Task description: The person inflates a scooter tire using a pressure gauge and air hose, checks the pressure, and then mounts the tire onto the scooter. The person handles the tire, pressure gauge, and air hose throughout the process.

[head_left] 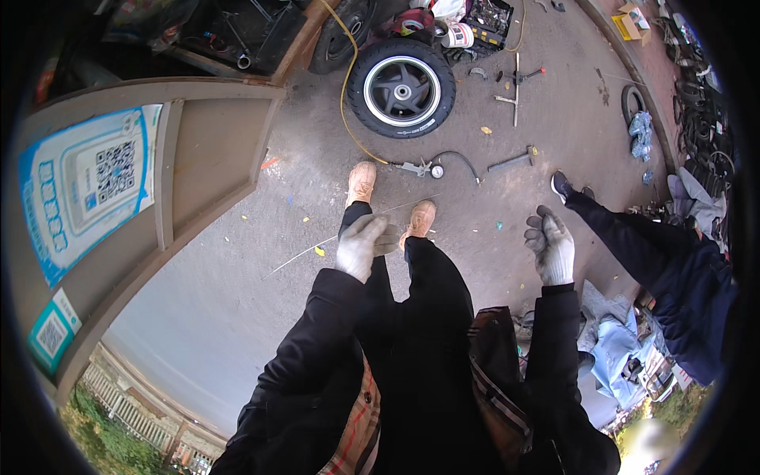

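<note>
My left hand (366, 246), in a whitish work glove, hangs above my tan shoes with its fingers loosely bent and apart. My right hand (551, 245) is raised out to the right in the same kind of glove, its grey-coated fingers half curled and nothing visible in them. Neither hand touches a thing. Beyond my feet lies a wheel with a black tyre (402, 89) and a dark spoked rim. A tyre inflator with a round gauge (437, 171) rests on the ground near my shoes, joined to a yellow hose (343, 93). A hammer (512, 160) lies right of it.
A brown cabinet with a blue-edged poster (93, 184) stands on the left. At the back are a white bucket (458, 36), a tool case (488, 22) and a T-shaped wrench (516, 99). On the right, another person's dark-trousered leg (625, 237) reaches in. Parts and tyres line the kerb.
</note>
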